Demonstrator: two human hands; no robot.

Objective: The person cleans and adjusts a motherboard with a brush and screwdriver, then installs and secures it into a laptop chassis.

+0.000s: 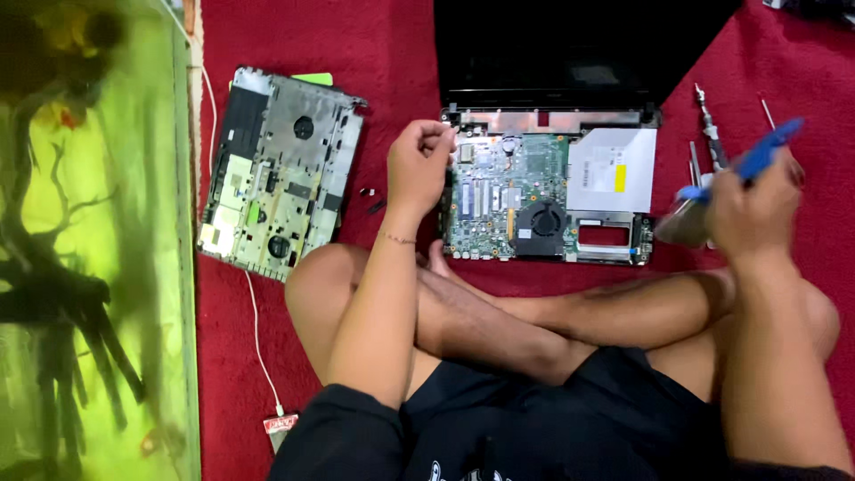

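- Laptop (548, 200) lies opened up on a red carpet (392, 53), near the carpet's far edge in the head view, its green board, round black fan and silver drive exposed, its dark screen folded back beyond.
- Left hand (420, 165) is curled into a loose fist at the laptop's left edge, fingers bent inward and touching the frame; whether they pinch anything cannot be told.
- Right hand (753, 209) is closed around a blue-handled tool (753, 160), just right of the laptop, blurred by motion.
- Screwdriver (710, 129) and other thin metal tools lie on the carpet beside the right hand, toward the far right corner.
- Cover (280, 174), the removed grey panel with its inner side up, lies tilted on the carpet well left of the laptop, with a green card under its far edge.
- Small black parts (372, 198) lie between the cover and the left hand.
- White cable (256, 330) runs along the carpet's left side to a small plug near the near edge.
- Aquarium (98, 240), green-tinted with dark branches inside, borders the carpet's left edge.
- Person sits cross-legged on the carpet, bare legs (552, 316) folded just in front of the laptop, in black shorts.
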